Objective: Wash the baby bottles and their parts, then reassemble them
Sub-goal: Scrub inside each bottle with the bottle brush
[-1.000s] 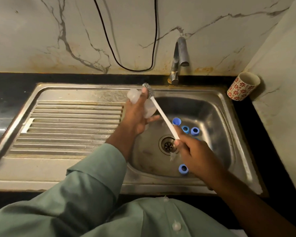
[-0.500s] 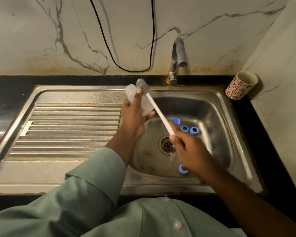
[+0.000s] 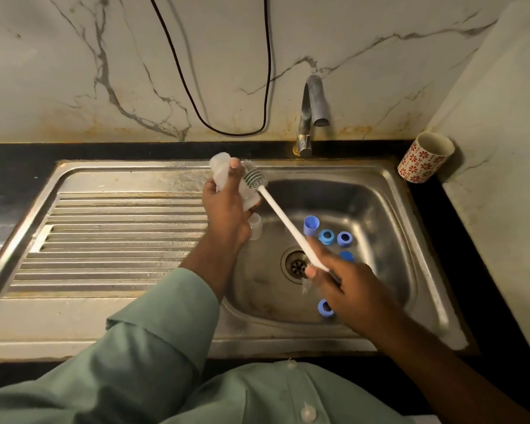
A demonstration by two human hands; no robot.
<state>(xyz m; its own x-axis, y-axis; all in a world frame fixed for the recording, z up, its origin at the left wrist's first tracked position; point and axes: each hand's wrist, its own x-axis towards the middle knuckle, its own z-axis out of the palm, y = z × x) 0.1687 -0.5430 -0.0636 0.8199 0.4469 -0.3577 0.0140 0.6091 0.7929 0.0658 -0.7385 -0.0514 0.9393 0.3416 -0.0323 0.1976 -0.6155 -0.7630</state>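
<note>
We grip the clear bottle point(image 3: 224, 175) in left hand point(image 3: 227, 215) over the sink's point(image 3: 389, 185) back-left corner, right hand point(image 3: 346, 286) pinching the brush point(image 3: 283, 223) handle so bristles scrub its side.

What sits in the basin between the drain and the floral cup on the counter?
In the head view, blue bottle parts cluster on the basin floor right of the drain; beyond them only the sink rim before the floral cup.

In the sink point(image 3: 389, 191): 1 tall blue cap point(image 3: 311, 225) and 4 blue rings point(image 3: 326, 237), all right of or below the drain point(image 3: 297, 266). Also 1 brush point(image 3: 283, 221), 1 clear bottle point(image 3: 224, 175), 1 tap point(image 3: 312, 108). 1 floral cup point(image 3: 423, 159) right of sink.
</note>
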